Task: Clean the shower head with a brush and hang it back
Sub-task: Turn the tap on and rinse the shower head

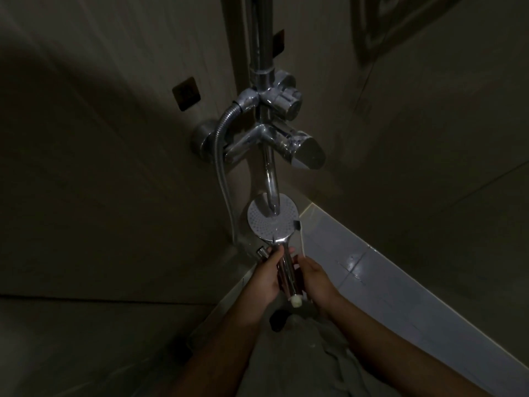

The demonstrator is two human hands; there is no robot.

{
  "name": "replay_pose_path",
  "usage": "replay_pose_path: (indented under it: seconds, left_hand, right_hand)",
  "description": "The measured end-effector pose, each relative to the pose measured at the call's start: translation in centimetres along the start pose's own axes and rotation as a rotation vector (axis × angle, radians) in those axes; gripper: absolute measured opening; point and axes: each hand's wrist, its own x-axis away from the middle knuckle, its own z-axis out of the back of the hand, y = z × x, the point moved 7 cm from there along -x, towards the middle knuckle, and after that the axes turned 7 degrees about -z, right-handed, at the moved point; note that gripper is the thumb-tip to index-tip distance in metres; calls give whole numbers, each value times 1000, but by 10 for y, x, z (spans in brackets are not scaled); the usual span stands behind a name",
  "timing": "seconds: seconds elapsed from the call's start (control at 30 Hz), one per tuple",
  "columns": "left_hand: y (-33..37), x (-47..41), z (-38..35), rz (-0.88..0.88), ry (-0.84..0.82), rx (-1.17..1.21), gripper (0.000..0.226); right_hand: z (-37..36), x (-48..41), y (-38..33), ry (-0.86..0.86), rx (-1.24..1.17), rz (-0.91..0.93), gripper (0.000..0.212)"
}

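**Shower head held under the spout with both hands**

You face a dim tiled wall with the chrome mixer valve fixed to it. From the valve a riser pipe climbs, and a curved spout drops toward you. A ribbed metal hose leaves the valve's left side and loops down. Directly below the valve, the shower head sits face-up just under the spout's tip, its handle pointing back at you. Your left hand is wrapped around the handle from the left. Your right hand touches the handle's right side; you cannot tell whether it grips. The handle's white end is bare, detached from the hose.
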Motion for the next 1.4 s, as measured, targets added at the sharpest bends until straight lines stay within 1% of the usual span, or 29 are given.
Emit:
replay_pose_path:
  seconds: [0.3, 0.4, 0.53, 0.63, 0.7, 0.97, 1.2, 1.3, 1.4]
  left_hand:
    - [1, -9, -19, 19, -58, -60, 30]
    - [-4, -9, -19, 21, -42, -112, 30]
    - [-15, -7, -15, 28, -22, -118, 32]
    - [-19, -1, -10, 10, 3, -129, 35]
    - [-20, 3, -6, -3, 13, -120, 35]
    - [-17, 26, 7, -69, 39, -59, 27]
    - [-13, 40, 8, -53, 69, 19, 30]
    - [-10, 42, 3, -22, 51, 36, 34]
    - [-7, 37, 3, -38, 28, -17, 31]
  right_hand:
    - [14, 2, -11, 16, -24, 2, 36]
    - [18, 1, -5, 21, -31, -22, 38]
    - [20, 5, 3, 30, 4, -27, 39]
    - [20, 7, 9, 22, 36, -30, 35]
    - [19, 9, 11, 16, 36, -34, 32]
    - [6, 14, 22, -50, 106, -22, 34]
    - [-2, 22, 16, -128, 156, -14, 32]
    - [0, 26, 6, -81, 222, 27, 30]
    - [13, 23, -5, 44, 345, 140, 24]
